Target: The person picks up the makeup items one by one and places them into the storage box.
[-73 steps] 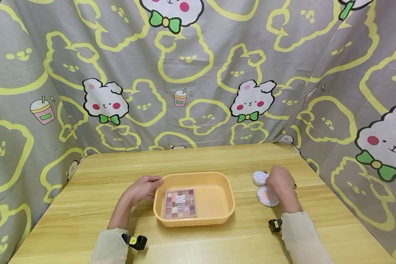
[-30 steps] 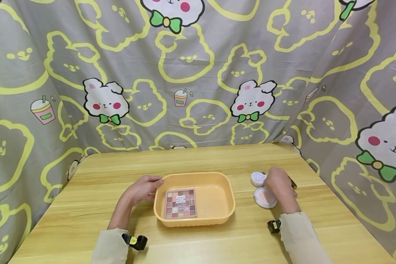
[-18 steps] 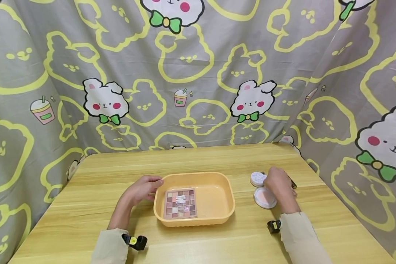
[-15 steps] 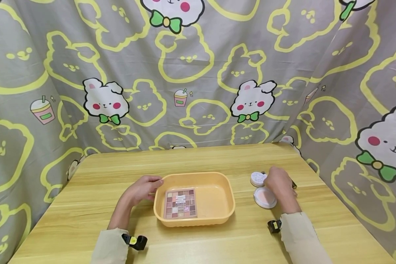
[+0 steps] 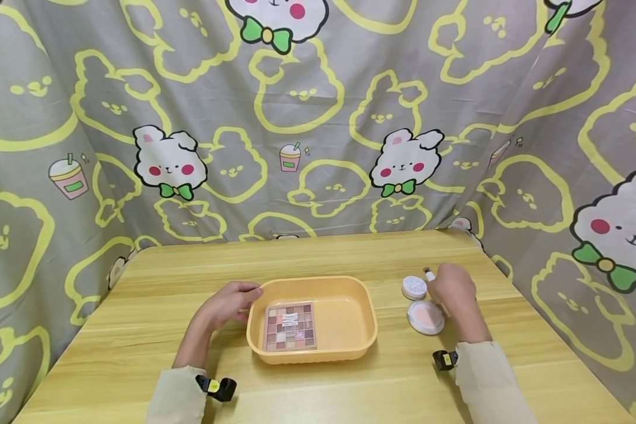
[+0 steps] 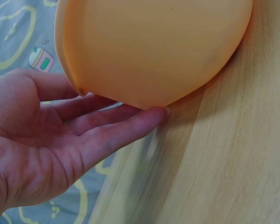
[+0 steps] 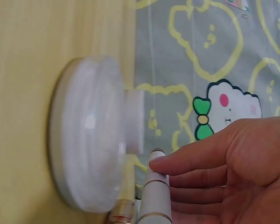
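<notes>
My left hand [image 5: 231,304] holds the left end of an orange tray [image 5: 311,357], thumb on the rim; in the left wrist view the fingers of that hand [image 6: 79,126] reach under the tray's wall [image 6: 154,51]. An eyeshadow palette [image 5: 290,327] lies in the tray's left half. At the right my right hand [image 5: 455,292] pinches a slim white tube [image 5: 430,274]. The right wrist view shows the hand [image 7: 233,172] with its thumb and fingers on this white tube [image 7: 156,198], which has gold rings.
Left of the right hand lie a round white case [image 5: 414,287] and a round compact with a pink face [image 5: 426,317]. A gold-and-clear item [image 7: 122,211] shows low in the right wrist view. Patterned curtain [image 5: 318,118] stands behind the wooden table [image 5: 318,256].
My right hand has risen slightly and shifted right, and a white tube with a dark end now shows in its fingers. The left hand and tray have not moved.
</notes>
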`<state>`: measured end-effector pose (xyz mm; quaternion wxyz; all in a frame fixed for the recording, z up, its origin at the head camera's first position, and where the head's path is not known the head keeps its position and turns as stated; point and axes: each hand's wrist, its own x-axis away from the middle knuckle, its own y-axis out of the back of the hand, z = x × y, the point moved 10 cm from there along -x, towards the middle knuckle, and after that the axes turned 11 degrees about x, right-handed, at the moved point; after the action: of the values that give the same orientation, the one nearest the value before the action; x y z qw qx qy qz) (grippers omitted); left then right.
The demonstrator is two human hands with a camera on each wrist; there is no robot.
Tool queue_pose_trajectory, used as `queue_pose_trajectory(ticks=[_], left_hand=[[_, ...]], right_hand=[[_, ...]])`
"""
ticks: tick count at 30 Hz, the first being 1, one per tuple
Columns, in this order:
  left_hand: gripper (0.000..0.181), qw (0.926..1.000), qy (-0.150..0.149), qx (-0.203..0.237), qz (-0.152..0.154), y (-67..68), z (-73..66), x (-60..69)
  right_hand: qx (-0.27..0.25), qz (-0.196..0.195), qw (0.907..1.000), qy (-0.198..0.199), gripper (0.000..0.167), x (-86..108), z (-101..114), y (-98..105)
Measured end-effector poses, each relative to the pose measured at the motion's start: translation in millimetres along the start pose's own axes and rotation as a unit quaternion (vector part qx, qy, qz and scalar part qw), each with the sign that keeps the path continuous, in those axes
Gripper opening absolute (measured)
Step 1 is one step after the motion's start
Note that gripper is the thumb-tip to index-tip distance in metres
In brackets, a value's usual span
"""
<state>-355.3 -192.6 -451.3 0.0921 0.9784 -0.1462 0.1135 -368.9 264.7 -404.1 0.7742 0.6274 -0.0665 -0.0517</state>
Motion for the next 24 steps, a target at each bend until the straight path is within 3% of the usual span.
queue_pose_trajectory(ticks=[9, 17, 24], left_hand=[[0.047, 1.0, 0.002, -0.004, -0.005, 0.8, 0.3, 0.2], [0.048, 1.0, 0.003, -0.004, -0.002, 0.4, 0.2, 0.6], [0.048, 1.0, 0.006, -0.004, -0.004, 0.5, 0.2, 0.6]], right_hand=[[-0.032, -0.017, 0.9993, 0.011, 0.021, 5.9, 9.5, 13.8], [-0.052, -0.038, 0.9973, 0.034, 0.008, 5.4, 20.1, 16.7], [-0.062, -0.039, 0.9965, 0.041, 0.02, 4.7, 24.9, 17.3]])
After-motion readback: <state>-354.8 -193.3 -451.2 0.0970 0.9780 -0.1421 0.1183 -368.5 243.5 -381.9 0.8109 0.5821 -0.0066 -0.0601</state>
